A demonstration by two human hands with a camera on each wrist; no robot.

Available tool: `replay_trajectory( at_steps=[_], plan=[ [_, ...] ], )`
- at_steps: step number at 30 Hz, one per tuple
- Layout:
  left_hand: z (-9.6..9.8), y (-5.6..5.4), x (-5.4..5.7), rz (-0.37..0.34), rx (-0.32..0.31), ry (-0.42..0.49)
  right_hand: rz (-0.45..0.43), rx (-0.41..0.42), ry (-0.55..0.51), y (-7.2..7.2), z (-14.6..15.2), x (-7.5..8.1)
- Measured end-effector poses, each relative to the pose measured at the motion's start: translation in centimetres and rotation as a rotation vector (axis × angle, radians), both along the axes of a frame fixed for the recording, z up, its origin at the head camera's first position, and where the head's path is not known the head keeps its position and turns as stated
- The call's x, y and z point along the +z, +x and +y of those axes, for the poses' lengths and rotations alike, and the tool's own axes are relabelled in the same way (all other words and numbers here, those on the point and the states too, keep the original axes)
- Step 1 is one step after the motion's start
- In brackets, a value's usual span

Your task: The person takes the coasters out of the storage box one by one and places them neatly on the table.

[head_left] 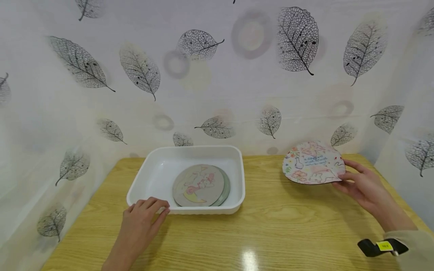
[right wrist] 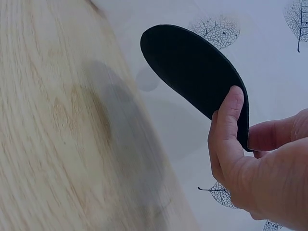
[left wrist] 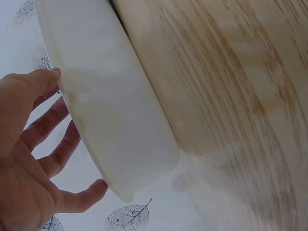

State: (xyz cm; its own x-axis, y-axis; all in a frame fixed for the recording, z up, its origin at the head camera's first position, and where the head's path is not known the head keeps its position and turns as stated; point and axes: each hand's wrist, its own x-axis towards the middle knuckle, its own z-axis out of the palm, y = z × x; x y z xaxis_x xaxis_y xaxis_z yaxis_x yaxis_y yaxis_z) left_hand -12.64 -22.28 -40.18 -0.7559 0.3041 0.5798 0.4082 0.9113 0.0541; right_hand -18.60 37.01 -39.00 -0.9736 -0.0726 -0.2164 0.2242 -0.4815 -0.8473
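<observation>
At the right, my right hand (head_left: 362, 184) pinches the edge of a thin mat (head_left: 313, 165) with floral drawings and blue lettering, raised over the table. Its underside is plain black (right wrist: 187, 67), and the mat bends near the fingers. My left hand (head_left: 144, 218) holds the near left rim of a white plastic tub (head_left: 239, 180), thumb and fingers at the edge in the left wrist view. Inside the tub lies a round grey mat (head_left: 200, 186) with a moon drawing. It overlaps a green round mat (head_left: 225, 190) beneath, mostly hidden.
The tub stands on a wood-grain table (head_left: 288, 229), towards its back edge. Behind and at both sides hangs a pale curtain (head_left: 217, 90) with a dark leaf print. A black strap (head_left: 383, 247) with a yellow label shows by the right sleeve (head_left: 413, 248).
</observation>
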Motion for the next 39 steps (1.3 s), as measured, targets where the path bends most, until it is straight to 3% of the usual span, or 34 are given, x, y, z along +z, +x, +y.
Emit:
replay_trajectory(
  at_steps=[8,19,39],
  plan=[
    [0.0,0.0,0.0,0.008,-0.004,0.002,-0.033,-0.022,0.011,0.2,0.9,-0.4],
    [0.1,0.1,0.1,-0.002,0.005,0.003,-0.007,-0.024,-0.032,0.2,2.0,-1.2],
    [0.1,0.1,0.1,-0.013,0.014,0.005,-0.035,-0.111,-0.100,-0.2,3.6,-2.5]
  ],
)
